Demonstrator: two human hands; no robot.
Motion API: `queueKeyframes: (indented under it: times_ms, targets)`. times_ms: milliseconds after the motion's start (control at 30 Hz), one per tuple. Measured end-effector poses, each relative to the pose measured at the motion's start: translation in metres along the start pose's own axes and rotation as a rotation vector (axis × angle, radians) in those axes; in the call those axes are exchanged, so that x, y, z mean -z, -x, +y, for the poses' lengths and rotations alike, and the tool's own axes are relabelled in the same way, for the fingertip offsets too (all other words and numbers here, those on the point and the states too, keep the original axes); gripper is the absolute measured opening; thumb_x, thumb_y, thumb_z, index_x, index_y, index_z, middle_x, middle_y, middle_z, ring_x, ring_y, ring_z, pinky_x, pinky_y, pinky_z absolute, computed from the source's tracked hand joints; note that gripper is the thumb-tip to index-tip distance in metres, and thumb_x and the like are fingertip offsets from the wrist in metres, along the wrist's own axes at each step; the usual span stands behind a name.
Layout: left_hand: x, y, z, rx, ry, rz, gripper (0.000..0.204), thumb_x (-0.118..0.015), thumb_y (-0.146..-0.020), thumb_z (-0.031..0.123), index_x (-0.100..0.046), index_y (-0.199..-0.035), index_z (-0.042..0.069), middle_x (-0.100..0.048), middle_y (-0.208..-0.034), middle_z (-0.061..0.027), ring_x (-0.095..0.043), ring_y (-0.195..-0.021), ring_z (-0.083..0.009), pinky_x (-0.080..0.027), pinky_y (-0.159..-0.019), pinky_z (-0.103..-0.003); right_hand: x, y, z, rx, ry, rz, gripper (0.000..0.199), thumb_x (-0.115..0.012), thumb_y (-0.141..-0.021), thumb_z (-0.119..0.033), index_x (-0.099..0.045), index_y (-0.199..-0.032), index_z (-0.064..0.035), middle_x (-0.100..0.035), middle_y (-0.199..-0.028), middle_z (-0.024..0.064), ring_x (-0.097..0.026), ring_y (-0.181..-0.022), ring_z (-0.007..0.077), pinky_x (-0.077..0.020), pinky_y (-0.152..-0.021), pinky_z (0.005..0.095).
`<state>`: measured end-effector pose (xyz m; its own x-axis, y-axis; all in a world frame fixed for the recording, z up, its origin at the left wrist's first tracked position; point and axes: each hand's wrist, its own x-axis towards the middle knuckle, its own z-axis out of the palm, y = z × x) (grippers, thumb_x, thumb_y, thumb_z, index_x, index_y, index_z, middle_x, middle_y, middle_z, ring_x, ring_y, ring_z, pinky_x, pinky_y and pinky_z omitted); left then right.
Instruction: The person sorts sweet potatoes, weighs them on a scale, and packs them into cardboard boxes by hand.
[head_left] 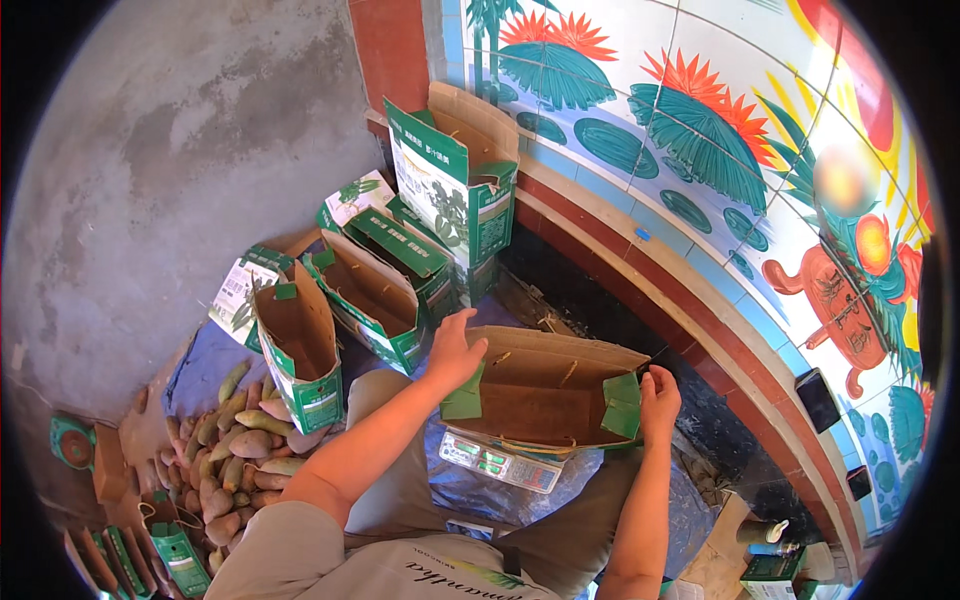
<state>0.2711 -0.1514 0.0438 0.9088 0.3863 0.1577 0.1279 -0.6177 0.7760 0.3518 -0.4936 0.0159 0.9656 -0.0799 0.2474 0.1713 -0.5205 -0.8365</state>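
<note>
Nearest sits a person in a grey shirt [400,572] with dark script across it, knees spread over a crumpled blue sheet [195,372]. Between the knees a white scale [500,463] shows its front panel, green figures lit, and above it is an open cardboard box [550,385], mouth up, green flaps at both ends. The left hand [455,352] is at its far left corner, fingers and thumb parted; the right hand [658,395] is at the right end, fingers bent. From here I can't tell whether either grips the cardboard. On the left lies a heap of tubers [240,450], reddish and greenish-brown. Farther off stand more green-and-white boxes [430,180]; the tallest carries pale lettering on a green band above a leafy plant picture. Beyond, on the left, rises a blotched grey wall [200,150]; on the right, a tiled wall [700,130] painted with orange-red flowers and teal leaves, red-brown edging [735,395] below.
</note>
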Motion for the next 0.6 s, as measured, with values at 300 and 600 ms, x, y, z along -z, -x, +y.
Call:
queueKeyframes:
  times_ms: [300,600]
  targets:
    - [0.002,-0.001,-0.008,0.05,0.028,0.019,0.056,-0.065,-0.078,0.021,-0.045,-0.128,0.007,-0.046,-0.127,-0.0197,-0.043,-0.119,-0.0375,-0.036,-0.102,-0.043,0.008,-0.003,-0.007,-0.028,-0.352,0.226,0.015,-0.056,-0.093,-0.013,-0.063,-0.097,0.0,-0.063,-0.081,0.003,-0.058,-0.072,0.0092,-0.047,-0.067,0.0234]
    - [0.003,0.002,0.0,0.051,0.056,-0.005,0.054,-0.065,-0.079,0.019,-0.045,-0.128,0.008,-0.044,-0.127,-0.018,-0.044,-0.12,-0.0338,-0.036,-0.102,-0.039,0.008,-0.001,-0.008,-0.034,-0.365,0.312,0.018,-0.054,-0.095,-0.015,-0.064,-0.096,-0.0005,-0.064,-0.082,0.0037,-0.057,-0.071,0.0091,-0.0462,-0.067,0.0231]
